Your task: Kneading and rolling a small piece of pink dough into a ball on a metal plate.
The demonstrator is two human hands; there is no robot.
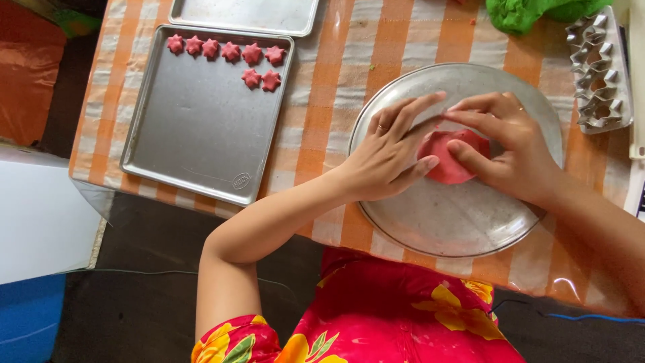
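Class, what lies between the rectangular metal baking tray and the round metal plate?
Head view: only bare orange-striped tablecloth separates the rectangular metal baking tray from the round metal plate.

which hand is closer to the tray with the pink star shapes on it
Left. The left hand presses the pink dough on the round plate, just right of the baking tray. The right hand is on the dough's far side, farther from the tray.

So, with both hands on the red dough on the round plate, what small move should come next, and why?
Probably keep pressing the red dough flatter. The left hand and right hand pinch it from both sides on the round metal plate, and it looks like a thick lump. The star pieces on the tray look thin and even, and the star cutters lie nearby.
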